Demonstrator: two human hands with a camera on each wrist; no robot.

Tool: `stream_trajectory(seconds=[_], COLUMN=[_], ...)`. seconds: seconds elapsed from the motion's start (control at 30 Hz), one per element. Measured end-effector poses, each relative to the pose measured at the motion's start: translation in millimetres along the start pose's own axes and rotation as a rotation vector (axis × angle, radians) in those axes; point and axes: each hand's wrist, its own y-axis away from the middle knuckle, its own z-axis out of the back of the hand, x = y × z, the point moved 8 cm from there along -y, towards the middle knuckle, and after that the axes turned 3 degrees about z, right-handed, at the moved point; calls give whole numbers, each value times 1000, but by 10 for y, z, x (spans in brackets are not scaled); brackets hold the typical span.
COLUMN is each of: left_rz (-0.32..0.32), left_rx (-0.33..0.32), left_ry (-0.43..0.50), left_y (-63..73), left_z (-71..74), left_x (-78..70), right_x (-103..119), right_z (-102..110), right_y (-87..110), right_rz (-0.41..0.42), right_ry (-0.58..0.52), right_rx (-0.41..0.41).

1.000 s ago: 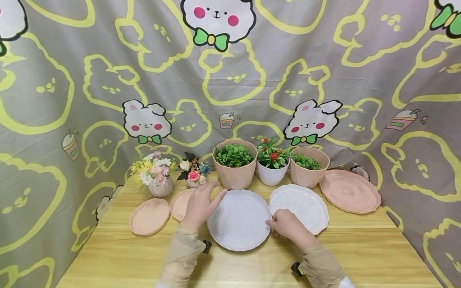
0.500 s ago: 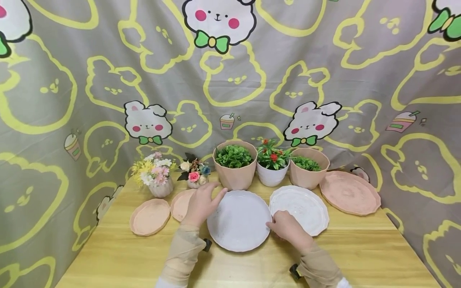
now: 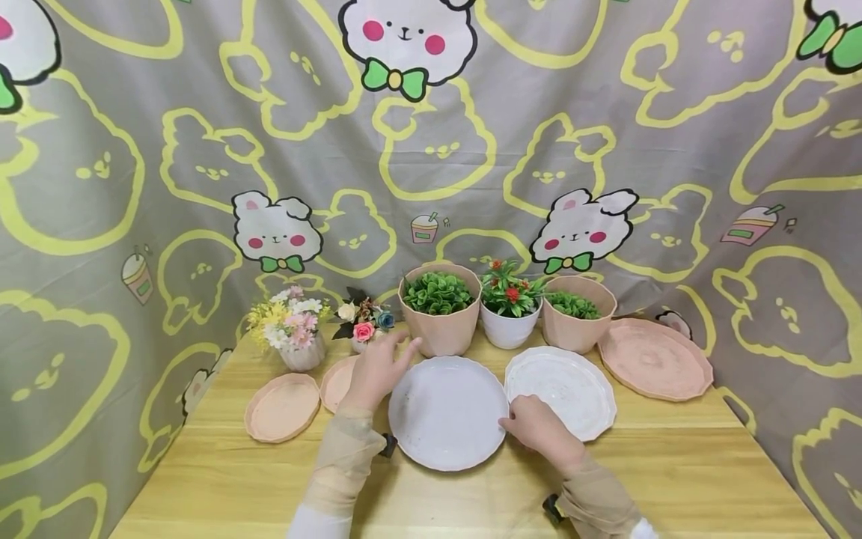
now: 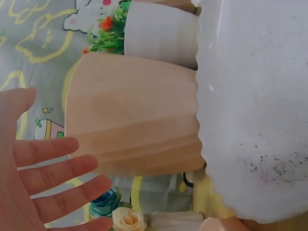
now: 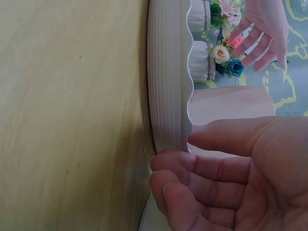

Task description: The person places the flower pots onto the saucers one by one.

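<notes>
A round pale lilac-grey plant saucer (image 3: 447, 415) with a wavy rim lies on the wooden table between the hands. My right hand (image 3: 539, 423) pinches its right rim; in the right wrist view the thumb presses the rim's top and the curled forefinger is at the saucer's side wall (image 5: 166, 72). My left hand (image 3: 377, 374) hovers at the saucer's upper left, holding nothing. Its fingers are spread in the left wrist view, close to a large peach pot (image 4: 134, 115). Dark specks mark the saucer's surface. The left hand partly hides a small peach saucer (image 3: 337, 385).
Along the back stand a pot of pastel flowers (image 3: 296, 329), a small rose pot (image 3: 364, 326), a peach pot (image 3: 441, 326), a white pot (image 3: 509, 329) and another peach pot (image 3: 575, 326). Other saucers lie about: white (image 3: 559, 385), pink (image 3: 656, 359), small peach (image 3: 283, 408).
My left hand has shifted very slightly left. The right hand stays at the saucer's rim, and the saucer has hardly moved.
</notes>
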Motion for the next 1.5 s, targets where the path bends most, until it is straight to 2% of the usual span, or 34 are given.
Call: stream_trajectory(seconds=[0.33,0.53,0.63,0.83,1.1,1.37,1.5], left_rz=[107,226,277,349,409,466,482], left_rx=[-30,-77,-91,-106,-120,-151,-151], left_ry=[103,249,293,317,362,344,389], left_y=[-206,-334,-393,-466,-569,-588,-600], left_z=[-11,-18,-28,-77,-182,-237,-273], left_x=[59,149,179,238,279,295,286], right_x=[35,61,68,77,83,82,79], right_z=[33,45,50,64,69,61,56], right_y=[3,6,4,7,12,13,8], right_rz=[23,47,55,73,81,78,81], right_ry=[35,57,65,83,97,91,100], right_rx=[-36,-50,-55,-68,-73,-55,-52])
